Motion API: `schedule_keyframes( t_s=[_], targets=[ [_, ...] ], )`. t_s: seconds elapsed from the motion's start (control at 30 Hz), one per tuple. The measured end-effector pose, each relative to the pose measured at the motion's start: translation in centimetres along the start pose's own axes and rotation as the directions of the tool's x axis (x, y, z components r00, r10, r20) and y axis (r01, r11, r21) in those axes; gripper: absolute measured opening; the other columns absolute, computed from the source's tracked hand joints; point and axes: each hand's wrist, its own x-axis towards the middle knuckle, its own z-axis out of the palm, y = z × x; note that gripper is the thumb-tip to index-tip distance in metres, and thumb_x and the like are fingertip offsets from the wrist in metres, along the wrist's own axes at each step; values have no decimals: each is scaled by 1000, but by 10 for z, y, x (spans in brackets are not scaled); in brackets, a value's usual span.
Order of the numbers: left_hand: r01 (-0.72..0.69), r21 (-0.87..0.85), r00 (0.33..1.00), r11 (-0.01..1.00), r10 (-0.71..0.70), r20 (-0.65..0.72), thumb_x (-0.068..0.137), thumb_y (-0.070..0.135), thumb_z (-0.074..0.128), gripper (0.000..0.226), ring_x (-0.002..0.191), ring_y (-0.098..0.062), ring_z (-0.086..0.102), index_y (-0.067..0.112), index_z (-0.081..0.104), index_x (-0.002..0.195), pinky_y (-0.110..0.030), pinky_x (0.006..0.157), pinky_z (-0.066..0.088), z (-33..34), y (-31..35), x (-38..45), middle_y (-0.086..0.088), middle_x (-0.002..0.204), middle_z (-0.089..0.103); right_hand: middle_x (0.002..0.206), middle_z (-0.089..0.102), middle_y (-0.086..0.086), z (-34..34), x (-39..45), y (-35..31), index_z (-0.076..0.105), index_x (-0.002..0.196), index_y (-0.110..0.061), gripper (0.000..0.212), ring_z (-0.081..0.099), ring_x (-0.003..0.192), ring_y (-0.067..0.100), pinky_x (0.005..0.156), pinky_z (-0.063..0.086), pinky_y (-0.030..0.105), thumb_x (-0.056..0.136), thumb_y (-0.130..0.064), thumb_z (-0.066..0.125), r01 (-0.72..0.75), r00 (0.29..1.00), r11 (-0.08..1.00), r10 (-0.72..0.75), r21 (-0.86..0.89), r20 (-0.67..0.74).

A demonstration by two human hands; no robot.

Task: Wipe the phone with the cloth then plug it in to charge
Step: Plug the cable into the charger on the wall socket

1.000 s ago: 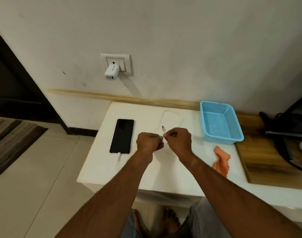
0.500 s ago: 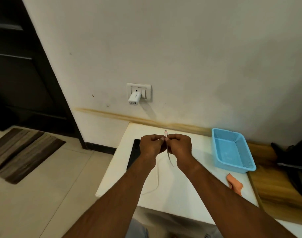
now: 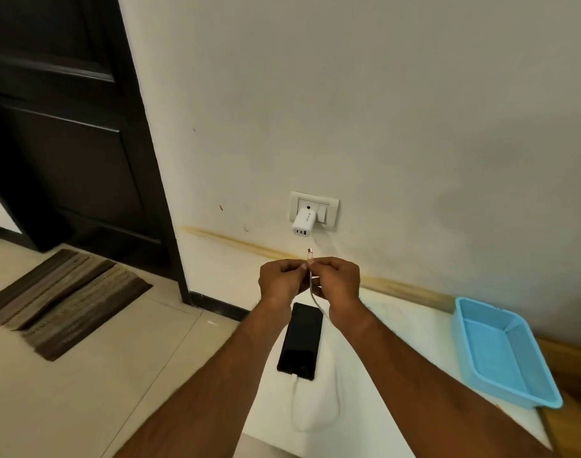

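Observation:
A black phone (image 3: 300,340) lies flat on the white table (image 3: 398,385), with a white cable (image 3: 312,414) plugged into its near end and looping on the tabletop. The cable's free plug (image 3: 309,253) points up, a short way below the white charger (image 3: 301,223) in the wall socket (image 3: 315,209). My left hand (image 3: 281,280) and my right hand (image 3: 337,279) meet above the phone and both pinch the cable just under that plug. The cloth is out of view.
A light blue plastic basket (image 3: 503,352) stands on the table at the right, with a wooden surface (image 3: 566,358) behind it. A dark door (image 3: 68,127) and a striped floor mat (image 3: 61,299) are at the left.
Both hands have lifted the cable's free plug from the tabletop up toward the charger. The view has tilted up and the orange cloth has left the frame.

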Motion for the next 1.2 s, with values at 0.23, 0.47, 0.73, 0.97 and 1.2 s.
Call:
schedule_keyframes(
  t_s=[0.23, 0.47, 0.73, 0.97, 1.2],
  targets=[
    [135, -147, 991, 980, -131, 38, 94, 0, 63, 14, 89, -29, 73, 1, 76, 100, -35, 80, 63, -2, 2, 46, -19, 98, 76, 60, 65, -9, 40, 30, -2, 75, 68, -17, 12, 63, 58, 6, 62, 50, 21, 80, -13, 76, 168, 965, 959, -207, -229, -163],
    [182, -207, 983, 961, -170, 76, 94, 5, 64, 16, 92, -28, 75, 1, 75, 106, -36, 84, 62, 1, -4, 78, -18, 100, 76, 60, 61, -11, 58, 56, 5, 77, 74, -15, 7, 57, 54, 0, 60, 45, 13, 81, -16, 78, 201, 938, 926, -276, -320, -211],
    [198, -238, 978, 951, -177, 107, 94, 4, 65, 15, 90, -29, 76, 1, 76, 103, -34, 78, 63, -2, -4, 86, -16, 96, 77, 68, 69, -5, 67, 59, 10, 77, 77, -14, 5, 57, 55, 0, 61, 41, 9, 81, -17, 78, 251, 906, 897, -350, -364, -238],
    [193, -231, 979, 954, -172, 108, 92, 3, 66, 14, 85, -27, 75, 0, 76, 101, -33, 76, 63, 0, 2, 87, -17, 94, 77, 83, 77, 3, 70, 59, 7, 78, 83, -12, 8, 70, 72, 13, 69, 49, 13, 82, -19, 78, 264, 883, 884, -383, -387, -272],
    [190, -238, 979, 952, -167, 115, 90, -1, 66, 15, 74, -22, 73, -3, 75, 102, -28, 68, 63, -1, 5, 87, -18, 94, 76, 88, 78, 6, 71, 61, 3, 76, 80, -9, 8, 74, 82, 16, 62, 39, 7, 81, -17, 78, 268, 882, 877, -390, -399, -265]
  ],
)
